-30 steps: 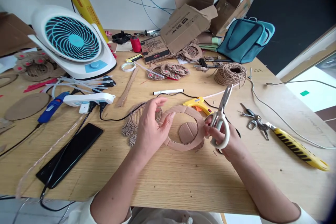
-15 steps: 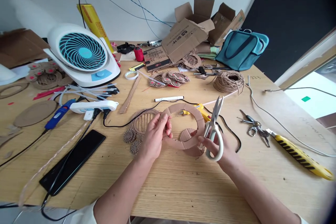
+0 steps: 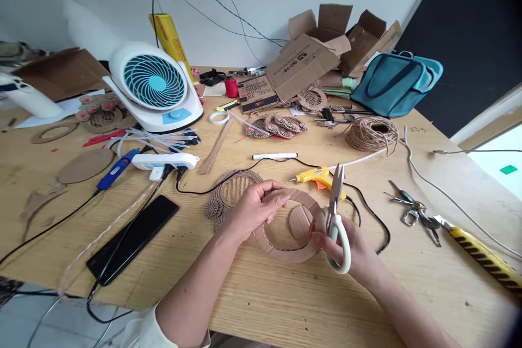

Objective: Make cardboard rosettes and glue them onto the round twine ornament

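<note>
Two hands share one cardboard ring [image 3: 290, 254], held above the tabletop [image 3: 253, 304]: the left hand [image 3: 255, 211] has thumb and fingers closed on its upper left rim, and the right hand [image 3: 350, 246] curls tight around white-handled scissors [image 3: 335, 196], blades upward, while its fingertips pinch the ring's right side. Under the ring, between the hands, lies a cardboard disc [image 3: 299, 222]. Left of the left hand is a black smartphone [image 3: 136, 239]; right of the right hand, keys [image 3: 418, 211]. Beyond the right hand sit a yellow glue gun [image 3: 317, 175] and, farther, coiled twine [image 3: 367, 136]
</note>
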### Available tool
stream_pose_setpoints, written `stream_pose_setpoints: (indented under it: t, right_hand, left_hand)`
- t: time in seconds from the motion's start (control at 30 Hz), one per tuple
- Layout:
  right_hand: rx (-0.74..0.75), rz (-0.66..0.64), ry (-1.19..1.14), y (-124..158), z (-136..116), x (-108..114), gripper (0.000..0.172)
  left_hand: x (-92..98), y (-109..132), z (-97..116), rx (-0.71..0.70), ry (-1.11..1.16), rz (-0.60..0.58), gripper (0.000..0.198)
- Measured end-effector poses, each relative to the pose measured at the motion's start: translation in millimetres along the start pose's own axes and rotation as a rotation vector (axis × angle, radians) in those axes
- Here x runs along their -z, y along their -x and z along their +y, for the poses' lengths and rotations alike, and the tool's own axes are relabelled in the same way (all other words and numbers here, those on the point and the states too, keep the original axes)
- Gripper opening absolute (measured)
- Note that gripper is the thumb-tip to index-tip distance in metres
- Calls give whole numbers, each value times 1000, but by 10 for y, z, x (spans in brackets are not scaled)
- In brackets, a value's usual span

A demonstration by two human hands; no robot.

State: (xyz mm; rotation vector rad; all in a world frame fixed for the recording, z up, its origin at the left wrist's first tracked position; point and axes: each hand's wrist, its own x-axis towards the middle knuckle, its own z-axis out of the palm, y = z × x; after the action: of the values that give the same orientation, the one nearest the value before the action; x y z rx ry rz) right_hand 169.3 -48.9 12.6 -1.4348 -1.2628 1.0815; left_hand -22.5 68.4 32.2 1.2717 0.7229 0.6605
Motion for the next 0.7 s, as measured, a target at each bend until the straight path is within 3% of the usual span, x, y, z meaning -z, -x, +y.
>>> stream_pose_setpoints:
  t: [0.27,0.33,0.4,0.5,0.53,0.57,0.6,0.67,0.7]
  right_hand:
    - [-92,24,-116,-29,7,26,37]
    - [-98,44,-130,-33,26,24,40]
    - [-106,123,-129,-37,60,18,41]
    - [-113,289,-108,-53,109,19,39]
    - [-105,331,-96,-59,114,20,38]
    - [-88,360,-85,-62,113,18,37]
    - [-67,379,-75,-63,106,10,37]
    - [-40,388,-54,-51,80,-29,37]
    - [-33,374,-47,-39,66,-61,37]
  left_hand:
    - [-30,19,-5,60,-105,-71,32]
    - [-27,13,-15,19,-129,-71,29]
    - [-28,18,-7,-128,-218,88,24]
    - [-77,73,19,-463,-464,482,14]
    - [-113,101,19,-546,-524,528,9]
    - [-159,128,8,-598,-544,497,5]
    - [-213,151,-15,-601,-527,384,4]
    - [-330,172,-93,-512,-374,180,8]
    - [-385,168,-141,-463,-301,137,11]
